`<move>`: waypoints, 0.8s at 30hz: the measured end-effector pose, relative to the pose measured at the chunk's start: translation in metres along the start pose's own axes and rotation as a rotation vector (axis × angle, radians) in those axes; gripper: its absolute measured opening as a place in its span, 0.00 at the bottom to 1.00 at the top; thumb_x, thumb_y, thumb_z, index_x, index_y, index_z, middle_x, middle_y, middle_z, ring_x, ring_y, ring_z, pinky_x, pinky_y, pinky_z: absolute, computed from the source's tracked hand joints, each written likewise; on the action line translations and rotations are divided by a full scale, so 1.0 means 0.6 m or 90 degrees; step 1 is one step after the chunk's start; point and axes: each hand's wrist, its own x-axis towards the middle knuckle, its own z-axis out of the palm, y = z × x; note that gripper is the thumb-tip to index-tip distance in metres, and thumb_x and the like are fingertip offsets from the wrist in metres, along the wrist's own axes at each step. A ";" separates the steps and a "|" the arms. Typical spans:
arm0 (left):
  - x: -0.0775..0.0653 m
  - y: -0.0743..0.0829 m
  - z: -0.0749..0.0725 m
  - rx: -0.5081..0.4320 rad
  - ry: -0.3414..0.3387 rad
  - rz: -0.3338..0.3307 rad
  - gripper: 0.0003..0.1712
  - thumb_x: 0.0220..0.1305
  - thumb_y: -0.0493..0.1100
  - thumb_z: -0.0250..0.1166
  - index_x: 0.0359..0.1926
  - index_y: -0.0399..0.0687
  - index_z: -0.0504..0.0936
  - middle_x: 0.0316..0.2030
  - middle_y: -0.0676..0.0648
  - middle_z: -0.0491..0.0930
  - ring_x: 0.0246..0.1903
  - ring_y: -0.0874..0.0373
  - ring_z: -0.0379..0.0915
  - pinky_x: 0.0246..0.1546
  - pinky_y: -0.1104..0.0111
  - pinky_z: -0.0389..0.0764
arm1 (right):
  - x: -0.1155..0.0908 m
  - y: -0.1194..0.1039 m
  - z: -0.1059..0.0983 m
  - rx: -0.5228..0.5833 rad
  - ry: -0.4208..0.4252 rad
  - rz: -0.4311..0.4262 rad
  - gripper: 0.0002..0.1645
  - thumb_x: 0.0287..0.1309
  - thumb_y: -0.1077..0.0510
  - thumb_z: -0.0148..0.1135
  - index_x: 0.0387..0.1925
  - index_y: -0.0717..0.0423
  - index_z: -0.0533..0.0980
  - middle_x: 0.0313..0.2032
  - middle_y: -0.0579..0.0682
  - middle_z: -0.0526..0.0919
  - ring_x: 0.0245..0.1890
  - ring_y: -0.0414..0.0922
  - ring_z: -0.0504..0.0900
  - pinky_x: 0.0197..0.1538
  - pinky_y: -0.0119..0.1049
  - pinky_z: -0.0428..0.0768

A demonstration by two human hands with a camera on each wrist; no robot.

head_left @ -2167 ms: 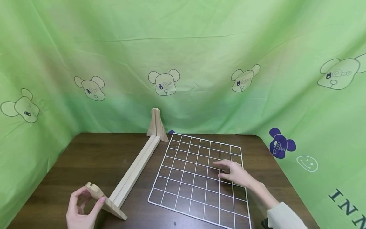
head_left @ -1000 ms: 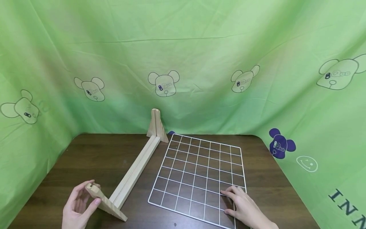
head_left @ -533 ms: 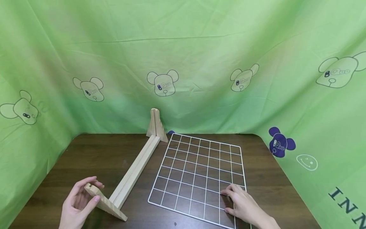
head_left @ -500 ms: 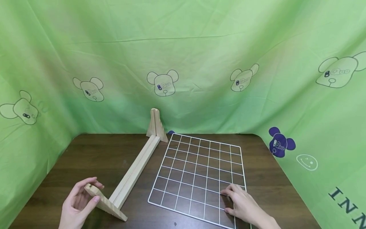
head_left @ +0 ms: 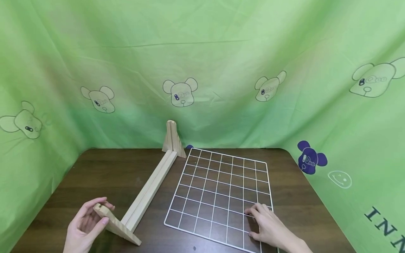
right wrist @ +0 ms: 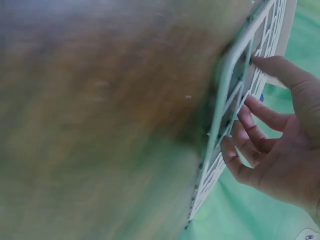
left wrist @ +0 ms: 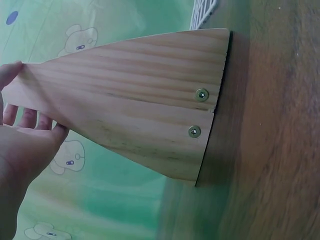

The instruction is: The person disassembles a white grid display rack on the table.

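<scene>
A pale wooden stand lies along the left half of the table, its long grooved rail (head_left: pixel 150 189) joining two upright tapered end pieces. My left hand (head_left: pixel 85 225) lightly holds the near end piece (head_left: pixel 118 227) by its narrow top, thumb on one edge and fingers at the other. Two brass-coloured bolts (left wrist: pixel 201 95) show on that piece's face in the left wrist view. A white wire grid panel (head_left: pixel 216 193) lies flat to the right of the rail. On its near right part rests my right hand (head_left: pixel 269 226), fingers loosely bent and thumb apart, touching the wires.
The far end piece (head_left: pixel 173 142) stands near the table's back edge, close to the grid's far left corner. Green printed cloth (head_left: pixel 218 105) hangs behind and on both sides of the brown wooden table (head_left: pixel 104 175).
My right hand came nearer along the grid and settled at its near right side. My left fingers loosened and spread slightly. The stand and the grid stayed in place.
</scene>
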 end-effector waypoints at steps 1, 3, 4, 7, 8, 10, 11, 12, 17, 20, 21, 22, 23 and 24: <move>0.000 0.000 0.000 0.004 0.002 -0.004 0.32 0.48 0.06 0.46 0.58 0.09 0.55 0.48 0.29 0.75 0.52 0.45 0.74 0.57 0.68 0.74 | -0.003 0.001 0.000 0.003 0.006 -0.008 0.36 0.22 0.50 0.82 0.41 0.54 0.78 0.38 0.43 0.71 0.38 0.45 0.72 0.34 0.41 0.76; -0.001 0.001 0.000 0.010 0.007 -0.012 0.32 0.48 0.05 0.46 0.58 0.09 0.55 0.48 0.29 0.75 0.52 0.45 0.74 0.58 0.68 0.74 | -0.009 0.004 0.001 0.007 0.010 -0.023 0.39 0.22 0.49 0.83 0.43 0.55 0.79 0.40 0.43 0.72 0.40 0.46 0.72 0.36 0.43 0.77; -0.002 0.001 0.001 0.012 0.010 -0.016 0.32 0.48 0.05 0.46 0.58 0.09 0.55 0.48 0.29 0.75 0.52 0.45 0.75 0.58 0.68 0.74 | -0.010 0.006 0.001 0.008 0.011 -0.029 0.39 0.22 0.49 0.83 0.44 0.55 0.79 0.40 0.43 0.72 0.41 0.46 0.72 0.38 0.43 0.77; -0.003 0.001 0.001 0.015 0.013 -0.020 0.31 0.48 0.06 0.47 0.57 0.09 0.55 0.48 0.29 0.76 0.52 0.46 0.75 0.58 0.67 0.73 | -0.012 0.013 0.002 0.011 0.010 -0.044 0.38 0.23 0.51 0.82 0.45 0.54 0.80 0.41 0.42 0.72 0.42 0.46 0.73 0.39 0.44 0.77; -0.003 0.000 0.000 0.013 0.012 -0.016 0.31 0.48 0.06 0.47 0.57 0.09 0.56 0.48 0.29 0.76 0.52 0.46 0.76 0.58 0.67 0.73 | -0.011 0.015 0.002 0.013 0.010 -0.049 0.37 0.23 0.52 0.82 0.45 0.53 0.81 0.41 0.42 0.72 0.42 0.46 0.73 0.39 0.43 0.77; -0.005 -0.003 -0.001 0.005 0.007 -0.003 0.30 0.48 0.06 0.47 0.56 0.09 0.56 0.48 0.29 0.77 0.51 0.45 0.76 0.58 0.67 0.74 | -0.009 0.018 0.002 0.019 0.017 -0.063 0.36 0.23 0.54 0.82 0.44 0.54 0.80 0.40 0.42 0.72 0.41 0.45 0.73 0.38 0.43 0.77; -0.005 -0.005 -0.002 0.000 0.005 0.003 0.30 0.48 0.06 0.47 0.56 0.08 0.56 0.47 0.28 0.77 0.51 0.45 0.76 0.58 0.67 0.74 | -0.008 0.019 0.003 0.022 0.022 -0.070 0.36 0.22 0.54 0.82 0.43 0.54 0.80 0.40 0.42 0.72 0.40 0.45 0.73 0.37 0.42 0.77; -0.006 -0.006 -0.003 0.000 0.006 0.007 0.29 0.48 0.06 0.48 0.55 0.08 0.57 0.47 0.28 0.77 0.50 0.44 0.77 0.57 0.67 0.74 | -0.007 0.020 0.003 0.026 0.027 -0.076 0.36 0.22 0.54 0.82 0.42 0.54 0.80 0.39 0.42 0.72 0.39 0.44 0.73 0.36 0.41 0.77; -0.005 -0.006 0.000 0.012 0.025 0.010 0.28 0.48 0.06 0.49 0.53 0.08 0.58 0.45 0.28 0.78 0.48 0.45 0.78 0.56 0.67 0.76 | -0.002 0.020 0.005 0.030 0.037 -0.078 0.35 0.18 0.54 0.81 0.40 0.53 0.78 0.37 0.43 0.72 0.35 0.41 0.71 0.31 0.37 0.76; -0.004 -0.005 0.003 0.023 0.040 0.006 0.27 0.48 0.06 0.49 0.53 0.08 0.59 0.44 0.29 0.78 0.47 0.46 0.78 0.55 0.67 0.76 | 0.000 0.018 0.008 0.020 0.026 -0.065 0.35 0.18 0.53 0.80 0.38 0.52 0.77 0.37 0.43 0.72 0.34 0.41 0.71 0.30 0.37 0.75; -0.004 -0.005 0.004 0.027 0.043 0.005 0.27 0.47 0.06 0.49 0.53 0.08 0.59 0.43 0.29 0.79 0.47 0.46 0.79 0.55 0.67 0.76 | 0.001 0.017 0.008 0.016 0.022 -0.060 0.35 0.17 0.53 0.80 0.38 0.52 0.77 0.36 0.43 0.72 0.34 0.41 0.71 0.30 0.37 0.75; -0.003 -0.005 0.005 0.029 0.047 0.003 0.27 0.47 0.06 0.50 0.53 0.09 0.59 0.43 0.29 0.79 0.47 0.46 0.79 0.55 0.67 0.76 | 0.002 0.016 0.009 0.013 0.017 -0.055 0.35 0.17 0.53 0.80 0.38 0.52 0.76 0.36 0.42 0.71 0.34 0.41 0.70 0.30 0.37 0.75; -0.003 -0.005 0.005 0.030 0.050 0.001 0.27 0.47 0.06 0.50 0.53 0.09 0.59 0.43 0.30 0.79 0.47 0.46 0.79 0.54 0.68 0.77 | 0.003 0.014 0.009 0.010 0.011 -0.049 0.35 0.17 0.53 0.80 0.38 0.52 0.76 0.36 0.42 0.71 0.34 0.40 0.70 0.30 0.37 0.74; -0.004 -0.005 0.006 0.032 0.053 -0.001 0.27 0.47 0.06 0.50 0.53 0.09 0.60 0.43 0.30 0.79 0.47 0.46 0.79 0.54 0.68 0.77 | 0.004 0.013 0.009 0.009 0.005 -0.041 0.35 0.17 0.53 0.79 0.38 0.52 0.75 0.35 0.41 0.70 0.34 0.40 0.69 0.30 0.37 0.74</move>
